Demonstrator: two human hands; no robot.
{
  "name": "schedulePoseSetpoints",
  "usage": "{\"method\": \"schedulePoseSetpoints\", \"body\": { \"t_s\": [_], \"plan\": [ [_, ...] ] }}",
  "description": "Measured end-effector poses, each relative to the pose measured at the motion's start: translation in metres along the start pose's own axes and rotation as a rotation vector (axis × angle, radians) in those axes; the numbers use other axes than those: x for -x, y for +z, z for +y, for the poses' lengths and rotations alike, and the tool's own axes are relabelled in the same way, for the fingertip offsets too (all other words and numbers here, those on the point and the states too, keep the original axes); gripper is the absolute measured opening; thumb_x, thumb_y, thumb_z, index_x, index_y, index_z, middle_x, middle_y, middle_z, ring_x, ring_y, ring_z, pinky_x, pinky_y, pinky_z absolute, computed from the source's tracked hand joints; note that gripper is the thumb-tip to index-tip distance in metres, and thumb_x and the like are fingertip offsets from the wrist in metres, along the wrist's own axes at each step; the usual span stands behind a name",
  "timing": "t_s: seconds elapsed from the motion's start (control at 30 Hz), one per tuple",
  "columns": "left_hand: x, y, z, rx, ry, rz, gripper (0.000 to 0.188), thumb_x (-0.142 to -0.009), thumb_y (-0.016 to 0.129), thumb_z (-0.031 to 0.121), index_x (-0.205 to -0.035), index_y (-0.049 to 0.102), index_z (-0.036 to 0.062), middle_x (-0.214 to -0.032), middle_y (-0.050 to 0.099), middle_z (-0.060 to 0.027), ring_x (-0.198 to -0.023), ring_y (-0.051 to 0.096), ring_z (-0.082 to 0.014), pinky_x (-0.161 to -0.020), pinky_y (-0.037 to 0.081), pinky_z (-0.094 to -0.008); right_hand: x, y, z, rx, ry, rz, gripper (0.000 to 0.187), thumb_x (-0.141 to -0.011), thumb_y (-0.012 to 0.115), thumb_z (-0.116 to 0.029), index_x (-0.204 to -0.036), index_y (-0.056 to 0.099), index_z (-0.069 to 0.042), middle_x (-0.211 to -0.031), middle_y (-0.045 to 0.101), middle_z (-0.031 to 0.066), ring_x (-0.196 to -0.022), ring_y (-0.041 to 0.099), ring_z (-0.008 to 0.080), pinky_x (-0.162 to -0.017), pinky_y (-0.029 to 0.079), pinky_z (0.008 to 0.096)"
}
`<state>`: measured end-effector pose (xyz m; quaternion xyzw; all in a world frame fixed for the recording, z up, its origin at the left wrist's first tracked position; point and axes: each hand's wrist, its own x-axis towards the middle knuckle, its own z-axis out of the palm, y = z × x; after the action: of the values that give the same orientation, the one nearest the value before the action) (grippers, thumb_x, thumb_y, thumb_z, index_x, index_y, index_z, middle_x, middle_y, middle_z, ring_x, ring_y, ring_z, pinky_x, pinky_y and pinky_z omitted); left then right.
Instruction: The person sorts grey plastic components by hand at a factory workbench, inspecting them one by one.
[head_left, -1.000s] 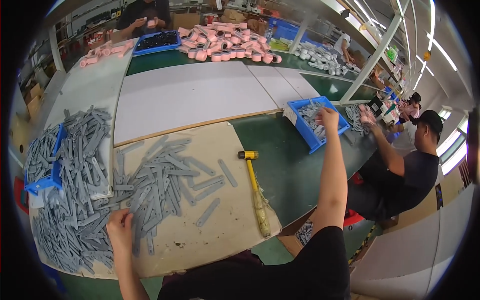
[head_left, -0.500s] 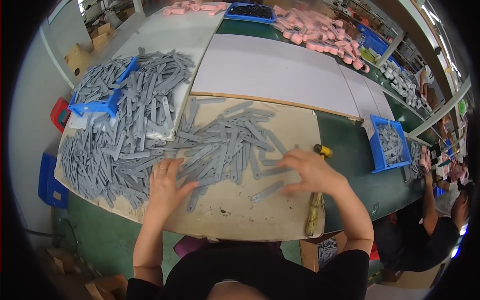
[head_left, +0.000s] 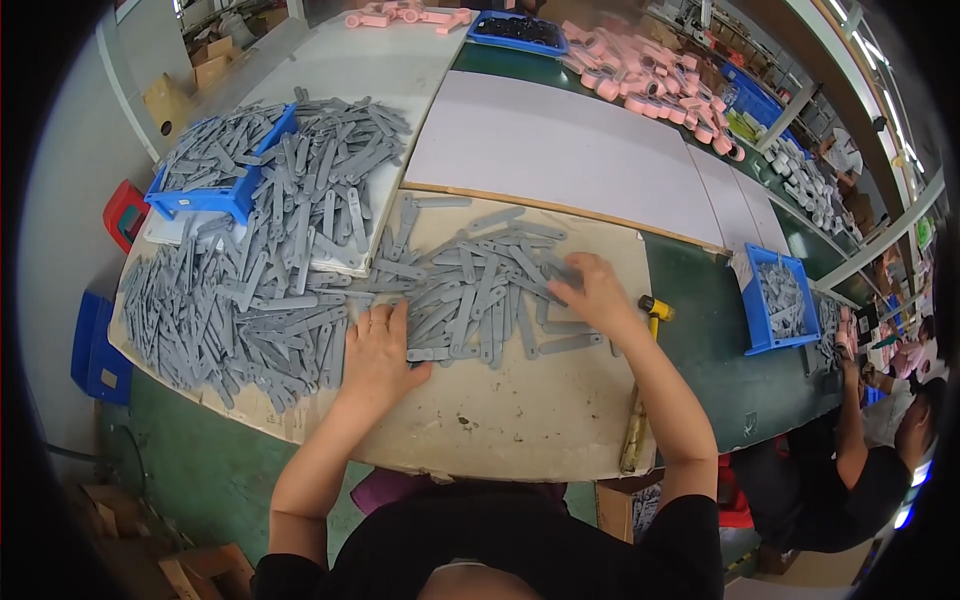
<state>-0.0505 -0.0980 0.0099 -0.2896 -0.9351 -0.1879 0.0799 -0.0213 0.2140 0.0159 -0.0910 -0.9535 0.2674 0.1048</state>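
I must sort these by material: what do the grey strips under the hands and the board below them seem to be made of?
The grey strips look like moulded plastic: uniform matte grey, rounded ends, no metallic glint, though painted metal cannot be excluded. The board seems wood or fibreboard: pale tan, dull, scuffed surface with a thin edge.

Bare board (head_left: 520, 410) lies open near the body. Grey strips (head_left: 470, 290) crowd the middle and left of the bench (head_left: 720, 360); a mallet (head_left: 640, 400) blocks the board's right edge.
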Motion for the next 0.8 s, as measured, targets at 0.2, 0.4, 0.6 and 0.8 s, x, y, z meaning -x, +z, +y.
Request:
{"method": "schedulePoseSetpoints", "body": {
  "t_s": [0.2,0.4,0.6,0.8],
  "plan": [
    [-0.019,0.022,-0.006,-0.042,-0.007,-0.107,0.07,-0.058,0.073,0.013,-0.119,0.043,-0.0033,-0.106,0.052,-0.0196,-0.099,0.052,-0.0337,-0.082,0.045,-0.041,-0.014,0.048,-0.065,0.247,-0.037,-0.186,0.12,-0.05,0.074,-0.062,-0.137,0.023,0.0,-0.131,0.035,0.0241,-0.119,0.034,0.039,-0.09,0.039,0.0476],
    [-0.031,0.033,-0.002,-0.103,0.027,-0.114,0.064,-0.062,0.074,0.013,-0.114,0.041,-0.0032,-0.094,0.057,-0.0185,-0.086,0.061,-0.0302,-0.07,0.051,-0.0342,-0.03,0.066,-0.089,0.162,0.018,-0.182,0.103,-0.054,0.077,-0.036,-0.137,0.025,-0.003,-0.123,0.039,0.0228,-0.114,0.039,0.0388,-0.088,0.043,0.0439],
    [-0.039,0.032,-0.028,0.273,0.121,-0.091,0.043,-0.074,0.062,0.017,-0.107,0.043,-0.0023,-0.081,0.06,-0.0151,-0.074,0.061,-0.0258,-0.062,0.049,-0.0321,-0.037,0.068,-0.09,0.125,-0.006,-0.209,0.069,-0.06,0.065,-0.005,-0.125,0.042,-0.007,-0.114,0.049,0.0168,-0.097,0.054,0.0305,-0.083,0.047,0.0376],
    [-0.05,-0.005,-0.03,1.267,-0.37,-0.588,0.022,-0.081,0.047,0.021,-0.088,0.054,0.0014,-0.069,0.051,-0.0038,-0.06,0.048,-0.012,-0.053,0.039,-0.0253,-0.055,0.037,-0.056,-0.77,0.093,-0.452,0.053,-0.065,0.058,-0.004,-0.117,0.052,-0.01,-0.106,0.056,0.0033,-0.09,0.054,0.0116,-0.078,0.045,0.0275]
  ]
}}
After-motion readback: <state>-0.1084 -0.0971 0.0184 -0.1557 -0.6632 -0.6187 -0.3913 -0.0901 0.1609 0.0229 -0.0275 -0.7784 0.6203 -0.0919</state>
